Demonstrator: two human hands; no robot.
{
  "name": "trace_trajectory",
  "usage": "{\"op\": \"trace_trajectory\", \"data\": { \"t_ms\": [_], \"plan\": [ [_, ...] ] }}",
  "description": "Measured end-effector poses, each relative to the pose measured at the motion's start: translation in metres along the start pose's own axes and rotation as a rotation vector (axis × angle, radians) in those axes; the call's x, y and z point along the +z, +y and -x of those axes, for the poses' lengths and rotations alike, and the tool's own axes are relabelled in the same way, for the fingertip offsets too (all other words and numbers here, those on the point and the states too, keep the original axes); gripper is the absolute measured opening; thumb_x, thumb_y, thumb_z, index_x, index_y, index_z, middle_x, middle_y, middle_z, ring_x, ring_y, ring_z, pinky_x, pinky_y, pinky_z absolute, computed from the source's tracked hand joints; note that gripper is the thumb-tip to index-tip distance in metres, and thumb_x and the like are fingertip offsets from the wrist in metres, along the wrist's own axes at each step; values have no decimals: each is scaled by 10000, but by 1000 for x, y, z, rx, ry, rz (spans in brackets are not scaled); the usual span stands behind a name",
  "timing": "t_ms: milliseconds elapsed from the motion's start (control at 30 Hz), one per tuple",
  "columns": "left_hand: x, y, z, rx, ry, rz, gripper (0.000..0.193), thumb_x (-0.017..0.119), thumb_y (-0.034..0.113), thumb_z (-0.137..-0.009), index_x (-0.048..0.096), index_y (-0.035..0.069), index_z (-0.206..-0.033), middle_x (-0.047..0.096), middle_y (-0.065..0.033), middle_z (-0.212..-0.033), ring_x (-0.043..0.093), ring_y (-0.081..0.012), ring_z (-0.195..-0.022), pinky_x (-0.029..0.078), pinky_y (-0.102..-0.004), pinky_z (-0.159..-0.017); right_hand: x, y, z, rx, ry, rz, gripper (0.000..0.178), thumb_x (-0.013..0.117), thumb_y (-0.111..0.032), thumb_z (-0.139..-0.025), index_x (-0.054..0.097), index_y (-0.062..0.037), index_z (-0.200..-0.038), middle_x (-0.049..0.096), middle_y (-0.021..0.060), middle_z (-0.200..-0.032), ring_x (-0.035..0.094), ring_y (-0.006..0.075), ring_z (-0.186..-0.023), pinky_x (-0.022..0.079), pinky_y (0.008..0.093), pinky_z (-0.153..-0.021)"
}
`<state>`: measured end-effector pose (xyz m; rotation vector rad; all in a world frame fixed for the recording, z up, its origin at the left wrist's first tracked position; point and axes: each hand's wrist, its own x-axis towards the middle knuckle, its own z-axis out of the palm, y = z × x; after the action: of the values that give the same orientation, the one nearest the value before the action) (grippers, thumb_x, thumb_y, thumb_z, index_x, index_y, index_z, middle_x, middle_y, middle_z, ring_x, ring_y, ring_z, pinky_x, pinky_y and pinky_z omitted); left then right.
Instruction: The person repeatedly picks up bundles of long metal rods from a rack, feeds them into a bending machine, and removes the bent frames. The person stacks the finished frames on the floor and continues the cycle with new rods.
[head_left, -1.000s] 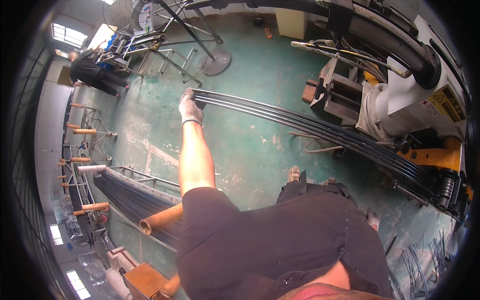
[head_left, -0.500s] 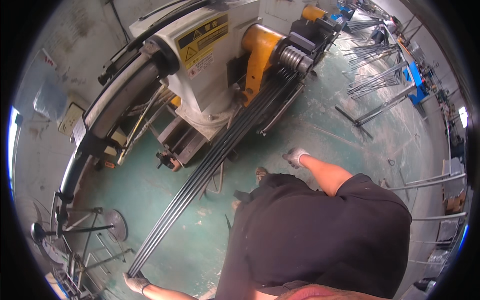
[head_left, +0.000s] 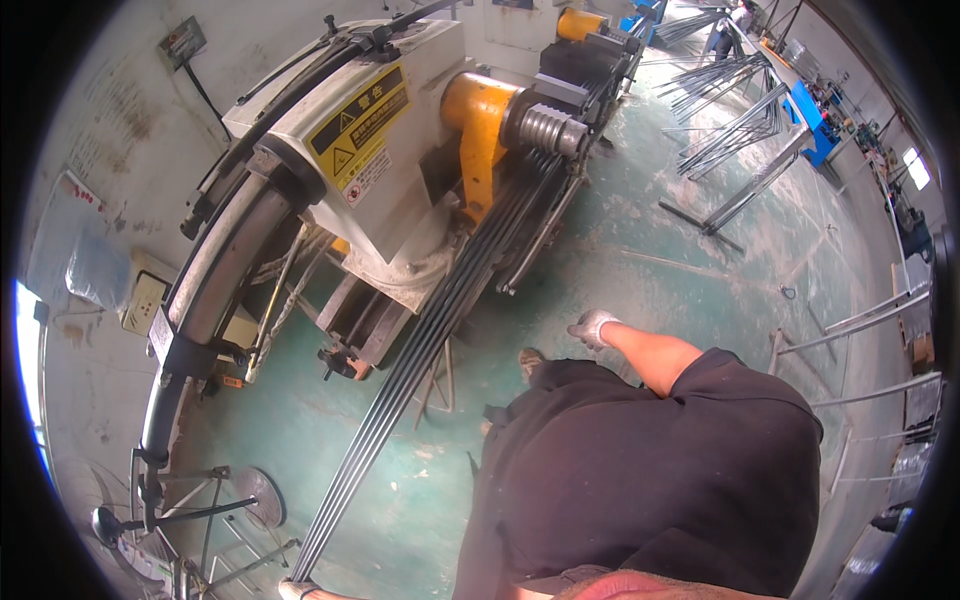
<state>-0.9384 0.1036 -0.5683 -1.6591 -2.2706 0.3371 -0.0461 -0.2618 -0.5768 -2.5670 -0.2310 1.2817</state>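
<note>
A bundle of several long grey metal tubes [head_left: 386, 415] slants from the lower left up to the machine, passing under its orange arm [head_left: 480, 165] and ridged metal roller [head_left: 552, 131]. My left hand [head_left: 299, 590], in a pale glove, is closed around the near end of the tubes; the lower picture edge cuts off part of it. Well apart from the bundle, my right hand [head_left: 593, 327], gloved too, is held out over the floor in front of me. Its fingers are loosely bent and apart, with nothing seen in them.
The white machine housing [head_left: 370, 140] with a yellow warning label stands ahead, a thick curved pipe [head_left: 205, 300] at its left. A stand with a round disc [head_left: 260, 497] is at lower left. More rods [head_left: 715, 90] lie on racks at far right, near a person [head_left: 728, 35].
The whole view has shifted, so the machine appears farther left. My left hand and the tube ends sit lower in the picture. The right hand has hardly moved.
</note>
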Motion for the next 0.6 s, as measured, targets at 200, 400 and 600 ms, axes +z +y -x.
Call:
{"op": "trace_trajectory", "data": {
  "t_ms": [200, 400, 600],
  "plan": [
    [-4, -32, 21, -195, 106, 262, 296, 621, 249, -969, 740, 41, -1144, 725, -171, -1144, 708, -334, -1063, 568, -501, -841, 1, -5, -17, -32, -63, 84, 523, 636, -480, -949, 775, 11, -1065, 775, 147, -861, 737, 259, -722, 600, 415, -713],
    [-72, 11, 55, -401, -28, 1419, 337, 632, 270, -983, 722, 27, -1198, 707, -198, -1213, 694, -334, -1129, 563, -502, -904, 3, 17, -31, -2, -55, 29, 511, 635, -468, -949, 771, 11, -1063, 779, 139, -888, 739, 262, -734, 589, 425, -697],
    [-120, 7, 85, -432, -140, 1843, 382, 644, 290, -996, 705, 13, -1252, 689, -225, -1281, 680, -334, -1196, 559, -502, -967, -1, -2, -41, -45, -65, 78, 471, 657, -446, -940, 757, 1, -1047, 744, 114, -836, 715, 246, -711, 585, 417, -662]
  ]
}}
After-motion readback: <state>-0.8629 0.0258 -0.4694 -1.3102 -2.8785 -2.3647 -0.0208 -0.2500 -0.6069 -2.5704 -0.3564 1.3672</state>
